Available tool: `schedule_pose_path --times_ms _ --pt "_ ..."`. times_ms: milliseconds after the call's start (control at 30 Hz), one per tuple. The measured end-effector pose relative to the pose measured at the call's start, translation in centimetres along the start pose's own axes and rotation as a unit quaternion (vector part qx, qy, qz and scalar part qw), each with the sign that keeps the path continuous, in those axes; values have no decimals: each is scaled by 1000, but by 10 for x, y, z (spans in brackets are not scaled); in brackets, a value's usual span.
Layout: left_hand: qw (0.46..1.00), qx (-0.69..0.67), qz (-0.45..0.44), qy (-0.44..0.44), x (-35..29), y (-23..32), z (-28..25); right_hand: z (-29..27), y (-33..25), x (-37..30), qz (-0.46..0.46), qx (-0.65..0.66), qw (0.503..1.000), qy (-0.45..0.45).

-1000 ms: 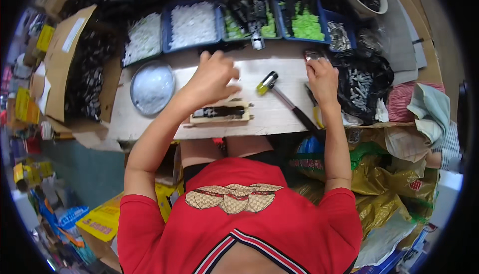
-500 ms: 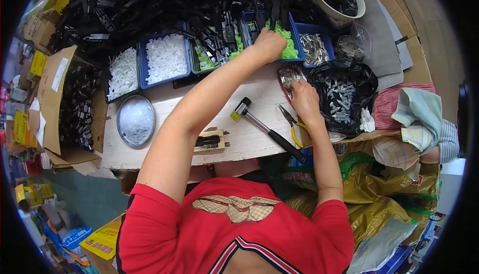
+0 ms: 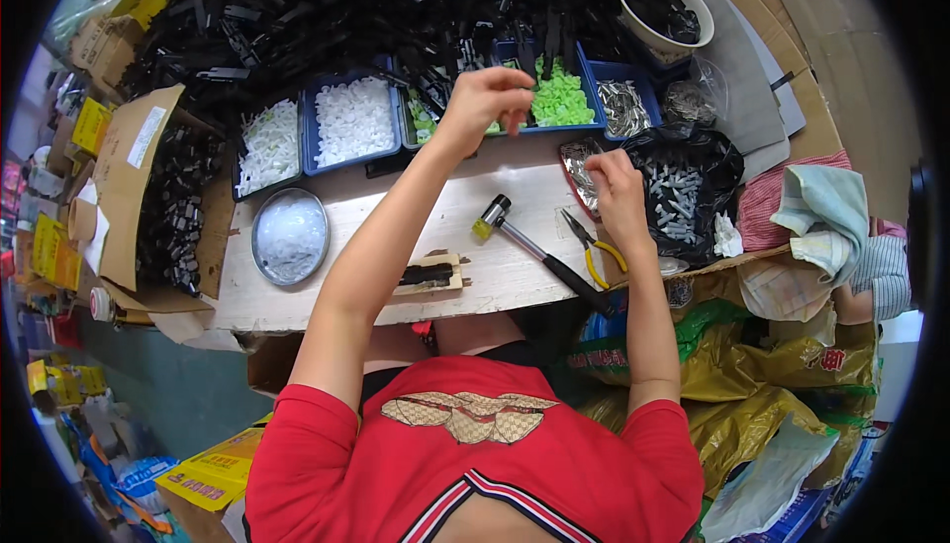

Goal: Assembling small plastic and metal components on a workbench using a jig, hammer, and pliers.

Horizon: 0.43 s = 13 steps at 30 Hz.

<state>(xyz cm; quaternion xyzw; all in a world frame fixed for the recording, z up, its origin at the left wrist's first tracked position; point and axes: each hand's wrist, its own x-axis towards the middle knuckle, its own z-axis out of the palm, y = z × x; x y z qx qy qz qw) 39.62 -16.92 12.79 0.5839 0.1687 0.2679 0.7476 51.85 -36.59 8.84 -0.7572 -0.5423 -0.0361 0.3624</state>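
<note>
My left hand (image 3: 487, 110) is raised in front of the blue bin of small bright green plastic parts (image 3: 562, 98). Its fingers are curled together, and whatever they hold is too small to name. My right hand (image 3: 621, 195) hovers at the near edge of a red tray of small metal pins (image 3: 578, 169), thumb and fingertips pinched; what lies between them is hidden. Beside that hand, a black bag holds grey plugs (image 3: 675, 197). Below it lie yellow-handled pliers (image 3: 597, 246) and a hammer (image 3: 539, 254). A wooden block with a black piece (image 3: 430, 274) sits at the table's near edge.
Bins of white parts (image 3: 354, 120) and thin white pieces (image 3: 269, 152) stand left of the green ones. A round dish (image 3: 290, 236) is below them. Black parts (image 3: 336, 19) heap along the back; a cardboard box (image 3: 134, 197) stands left, cloths (image 3: 826, 212) right.
My left hand has come out of the green-parts bin, back and to the left. My right hand has lifted slightly off the pins toward me, fingers pinched. The view has shifted slightly.
</note>
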Motion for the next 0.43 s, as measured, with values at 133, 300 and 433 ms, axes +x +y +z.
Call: schedule_pose_path --times_ms 133,300,433 --pt "996 -73 -34 -36 -80 0 -21 -7 -63 8 -71 181 981 -15" --pt "986 -141 -74 -43 -156 -9 -39 8 -118 9 -218 154 960 -83" --pt "984 -150 -80 -44 -185 -10 -53 17 -140 6 -265 117 944 -157"
